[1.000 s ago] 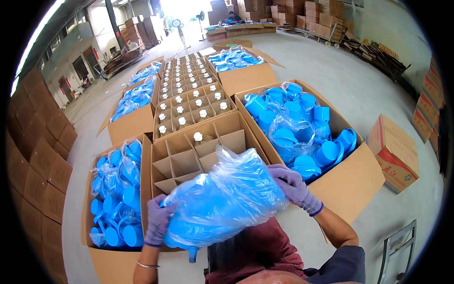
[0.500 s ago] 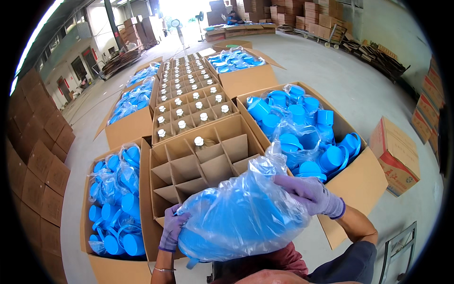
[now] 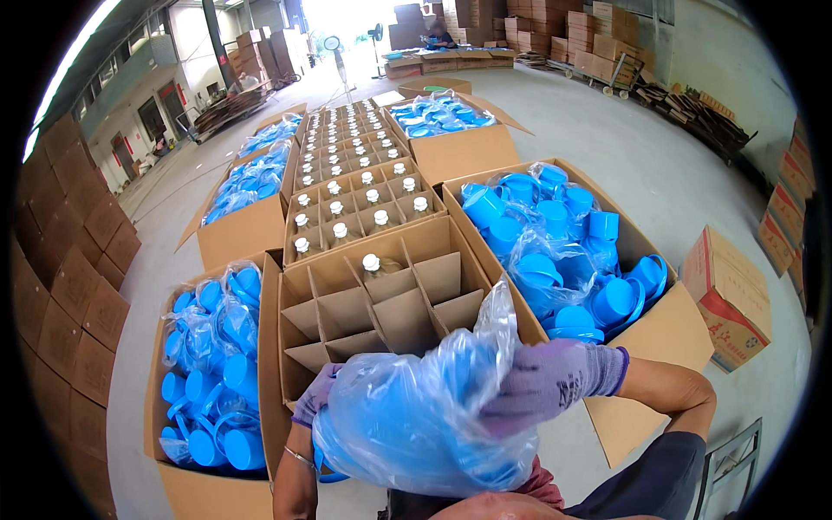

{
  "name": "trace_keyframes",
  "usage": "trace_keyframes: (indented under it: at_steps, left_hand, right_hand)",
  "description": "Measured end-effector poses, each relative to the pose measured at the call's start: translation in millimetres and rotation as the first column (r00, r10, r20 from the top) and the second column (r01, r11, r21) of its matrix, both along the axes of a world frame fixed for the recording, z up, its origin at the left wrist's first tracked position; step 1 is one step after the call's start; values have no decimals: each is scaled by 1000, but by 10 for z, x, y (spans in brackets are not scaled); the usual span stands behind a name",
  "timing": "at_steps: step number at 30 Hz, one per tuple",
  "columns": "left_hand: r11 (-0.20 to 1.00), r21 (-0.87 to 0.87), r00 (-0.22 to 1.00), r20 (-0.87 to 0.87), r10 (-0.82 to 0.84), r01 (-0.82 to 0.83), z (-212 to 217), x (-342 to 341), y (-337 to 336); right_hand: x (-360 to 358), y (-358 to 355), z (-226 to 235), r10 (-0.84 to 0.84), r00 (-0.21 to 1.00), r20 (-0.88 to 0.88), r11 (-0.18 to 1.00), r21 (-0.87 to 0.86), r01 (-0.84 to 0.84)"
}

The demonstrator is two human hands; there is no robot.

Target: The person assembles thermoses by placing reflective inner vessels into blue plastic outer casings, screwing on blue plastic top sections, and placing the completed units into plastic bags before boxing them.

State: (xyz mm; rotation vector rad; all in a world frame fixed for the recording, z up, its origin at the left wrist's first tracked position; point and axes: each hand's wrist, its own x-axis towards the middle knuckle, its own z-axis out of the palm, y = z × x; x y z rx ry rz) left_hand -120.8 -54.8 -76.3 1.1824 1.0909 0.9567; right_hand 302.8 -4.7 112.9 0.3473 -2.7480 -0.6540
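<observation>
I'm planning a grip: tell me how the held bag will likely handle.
The clear bag is probably floppy, as creases run across it. It may feel slippery, given the glossy sheen. Blue contents likely make it bulky, since they round it out.

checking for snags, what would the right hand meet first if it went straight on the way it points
The blue-filled plastic bag: the right hand points left into it and seems to touch it, though depth is unclear.

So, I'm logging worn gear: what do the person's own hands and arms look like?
Left hand and right hand wear light purple knit gloves with darker cuff edges; the right one bears dark printing. Forearms are bare, the left with a silver-coloured bangle. A dark sleeve shows above the right elbow.
</observation>
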Motion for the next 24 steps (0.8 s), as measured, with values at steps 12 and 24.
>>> trace_keyframes:
  at_steps: [12, 24]
  left_hand:
    - [731, 678, 666, -510, 544, -78, 1070, 950, -862]
    - [931, 66, 908, -207, 364, -358, 470, 442, -410]
  right_hand:
    - [695, -113, -1871, -463, 883, 74, -541, -813, -215]
    - [647, -165, -975, -391, 886, -249, 567, -824, 18]
